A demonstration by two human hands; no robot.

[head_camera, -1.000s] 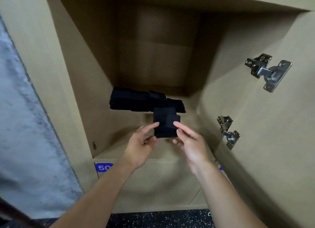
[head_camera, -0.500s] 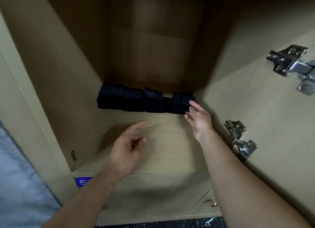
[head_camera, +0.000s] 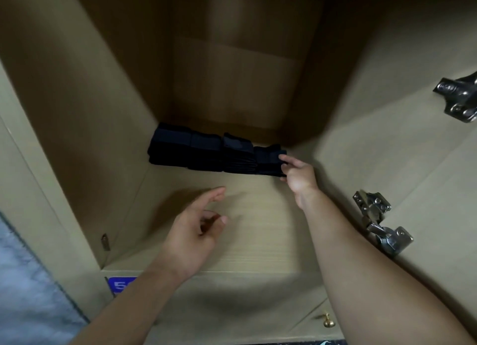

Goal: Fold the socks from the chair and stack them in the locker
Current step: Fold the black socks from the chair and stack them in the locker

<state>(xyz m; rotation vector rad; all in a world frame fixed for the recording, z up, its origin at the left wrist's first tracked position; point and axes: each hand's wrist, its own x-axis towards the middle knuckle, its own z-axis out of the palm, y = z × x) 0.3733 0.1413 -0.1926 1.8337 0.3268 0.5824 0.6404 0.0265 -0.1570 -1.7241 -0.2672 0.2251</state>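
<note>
Socks [head_camera: 216, 155], dark and folded, stand in a row of four bundles on the floor of the locker [head_camera: 258, 228], against its back wall; from the centre of our view the row lies at about 11 o'clock. We order the remaining items from largest to smallest.

Locker: a pale wood-grain box, open toward us, with its back panel at 12 o'clock and its floor running down to 6 o'clock.

Door [head_camera: 413, 164]: swung open at 3 o'clock, its inner face turned toward us.

Right arm: reaches in from 5 o'clock toward the row. Our right hand [head_camera: 299, 177] meets the rightmost bundle, at the 3 o'clock end of the row; its fingertips [head_camera: 284, 160] touch that bundle's right edge. We cannot tell whether the fingers pinch the fabric or only press against it.

Left arm: enters from 7 o'clock. Our left hand [head_camera: 196, 228] hovers above the locker floor near 6 o'clock of the row, well apart from the socks. Its fingers are loose and spread, the index finger extended toward 1 o'clock, holding nothing.

Hinges: the upper hinge [head_camera: 459, 99] sits at 2 o'clock on the door, the lower hinge [head_camera: 379, 223] at 4 o'clock.

Label [head_camera: 121, 284]: a blue number plate at 7 o'clock below the locker floor, partly hidden by the left arm.

Knob [head_camera: 328, 321]: small and brass-coloured, at 5 o'clock on the front below.
</note>
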